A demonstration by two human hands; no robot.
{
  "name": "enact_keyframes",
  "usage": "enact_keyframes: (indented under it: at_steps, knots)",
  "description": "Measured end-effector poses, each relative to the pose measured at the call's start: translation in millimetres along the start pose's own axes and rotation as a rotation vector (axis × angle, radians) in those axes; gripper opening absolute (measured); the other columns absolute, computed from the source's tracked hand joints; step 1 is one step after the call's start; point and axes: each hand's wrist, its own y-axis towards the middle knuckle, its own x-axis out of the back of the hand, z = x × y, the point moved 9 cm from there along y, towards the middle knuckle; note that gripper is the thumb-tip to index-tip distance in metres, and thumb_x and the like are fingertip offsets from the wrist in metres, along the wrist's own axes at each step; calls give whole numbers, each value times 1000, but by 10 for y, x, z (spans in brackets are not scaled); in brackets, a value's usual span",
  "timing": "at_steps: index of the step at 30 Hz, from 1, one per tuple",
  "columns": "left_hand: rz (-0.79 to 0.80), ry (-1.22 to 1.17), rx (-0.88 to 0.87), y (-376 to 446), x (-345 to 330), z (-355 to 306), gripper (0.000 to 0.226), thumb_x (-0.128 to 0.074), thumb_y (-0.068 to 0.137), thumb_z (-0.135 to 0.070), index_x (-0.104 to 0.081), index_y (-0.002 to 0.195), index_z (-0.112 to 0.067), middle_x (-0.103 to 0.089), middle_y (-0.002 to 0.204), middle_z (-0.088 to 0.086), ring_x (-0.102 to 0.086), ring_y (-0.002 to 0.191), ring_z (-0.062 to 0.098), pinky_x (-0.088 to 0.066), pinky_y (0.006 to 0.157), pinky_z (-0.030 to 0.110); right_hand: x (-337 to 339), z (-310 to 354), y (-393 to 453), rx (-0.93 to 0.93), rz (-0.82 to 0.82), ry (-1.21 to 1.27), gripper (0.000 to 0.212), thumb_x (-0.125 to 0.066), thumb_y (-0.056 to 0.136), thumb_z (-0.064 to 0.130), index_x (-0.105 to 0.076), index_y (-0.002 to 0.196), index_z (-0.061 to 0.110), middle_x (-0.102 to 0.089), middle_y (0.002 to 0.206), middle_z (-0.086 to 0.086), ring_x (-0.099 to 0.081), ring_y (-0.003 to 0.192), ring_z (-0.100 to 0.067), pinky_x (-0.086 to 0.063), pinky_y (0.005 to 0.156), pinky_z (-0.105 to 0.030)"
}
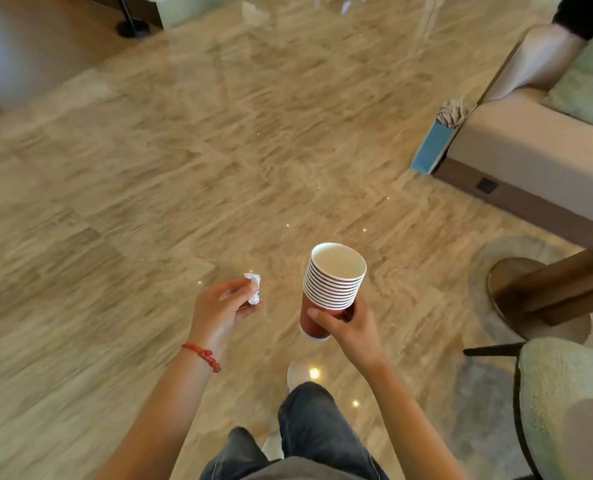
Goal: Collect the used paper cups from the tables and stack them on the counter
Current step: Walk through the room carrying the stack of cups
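Paper cups (333,289), nested in one red stack, are clasped in the right hand (350,327) above the floor (149,185) mid-carry, the left hand (218,306) pinching a crumpled wrapper (253,288); finding the counter, unseen, seemingly comes next.

you're standing in what looks like a lounge or lobby, maybe a hotel or cafe seating area. polished beige stone-look floor (218,150) reflecting ceiling spotlights. long built-in upholstered bench (530,147) at right with a dark wood base and a socket (486,185) set in it, pale green cushion (589,84) on top. pedestal table base (516,296), round metal foot on the floor. fuzzy cream chair (568,407) on a dark frame at lower right. black stand base (133,28) at top left, too blurred to identify. furnishing reads commercial, not home.
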Motion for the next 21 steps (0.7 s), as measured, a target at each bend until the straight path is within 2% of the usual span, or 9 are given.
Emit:
enact_keyframes:
  at_steps: [3, 8, 15, 19, 21]
  knots:
    - [12, 6, 10, 661, -252, -130, 20, -67, 79, -2, -72, 64, -13, -70, 62, -2, -67, 61, 11, -55, 56, 21, 9, 25, 688, -4, -14, 8, 43, -81, 70, 15, -58, 105, 25, -69, 99, 7, -66, 90, -2, -52, 72, -16]
    - [18, 11, 14, 1735, -738, -509, 20, -69, 77, -4, -74, 61, -15, -70, 67, 1, -67, 64, 14, -55, 57, 22, 80, 258, 1953, 14, -23, 22, 41, -80, 70, 10, -60, 104, 21, -70, 94, 8, -66, 86, 0, -50, 68, -12]
    - [8, 37, 1, 3045, -1257, -1212, 14, -68, 78, -3, -71, 66, -10, -69, 66, 2, -66, 63, 12, -55, 58, 22, 161, 713, 3545, 12, -7, 24, 45, -80, 72, 15, -59, 112, 15, -69, 100, 5, -66, 90, -3, -52, 71, -15]
    - [12, 29, 29, 3846, -1555, -1440, 7, -69, 78, -4, -71, 72, -8, -69, 74, 6, -68, 67, 15, -55, 57, 21, 178, 794, 4373, 4, -32, 18, 41, -80, 71, 15, -59, 106, 24, -70, 95, 8, -66, 89, -3, -52, 71, -16]
    - [38, 42, 39, 4280, -1756, -1560, 7, -69, 77, -4, -71, 73, -9, -70, 75, 6, -68, 67, 15, -54, 57, 21, 195, 820, 4814, -9, -58, 20, 42, -80, 70, 16, -59, 106, 23, -70, 96, 8, -66, 89, -3, -53, 71, -17]
